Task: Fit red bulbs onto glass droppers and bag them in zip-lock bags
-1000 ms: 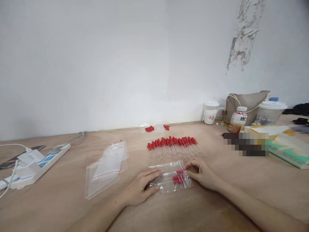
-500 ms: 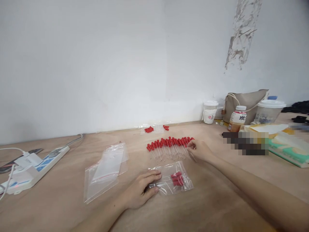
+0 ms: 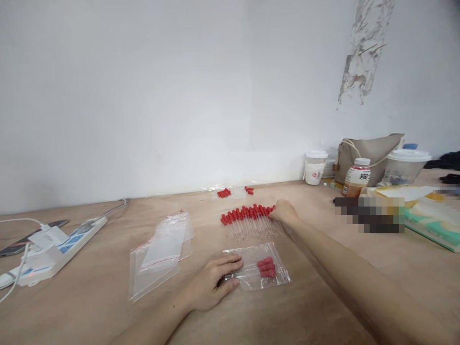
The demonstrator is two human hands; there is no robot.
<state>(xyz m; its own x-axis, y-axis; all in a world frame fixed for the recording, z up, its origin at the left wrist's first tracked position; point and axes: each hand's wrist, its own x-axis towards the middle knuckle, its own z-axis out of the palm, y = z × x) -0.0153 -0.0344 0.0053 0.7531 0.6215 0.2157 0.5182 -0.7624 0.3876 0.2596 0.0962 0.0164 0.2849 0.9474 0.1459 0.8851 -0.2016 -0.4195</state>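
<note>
My left hand (image 3: 215, 280) lies on a clear zip bag (image 3: 251, 251), its thumb and fingers spread apart. Inside the bag are droppers with red bulbs (image 3: 266, 267), their thin stems pointing left under the fingertips. Beyond the bag, several droppers (image 3: 247, 213) lie side by side in a row, red bulbs toward the wall and clear stems toward me. My right hand (image 3: 285, 211) is closed around bulbs at the row's right end. Clear stems come out below it, and its fingertips are partly hidden.
Flat zip bags (image 3: 163, 247) overlap on the left. A power strip (image 3: 66, 254) with white plugs stands farther left. Bags with red bulbs (image 3: 224, 192) lie by the wall. On the right are a paper cup (image 3: 315, 170), a drink bottle (image 3: 356, 179) and a tissue pack (image 3: 431, 223).
My right hand has shifted left onto the bulbs at the row's right end, covering some of them. The left hand stays on the bag. The view has moved slightly.
</note>
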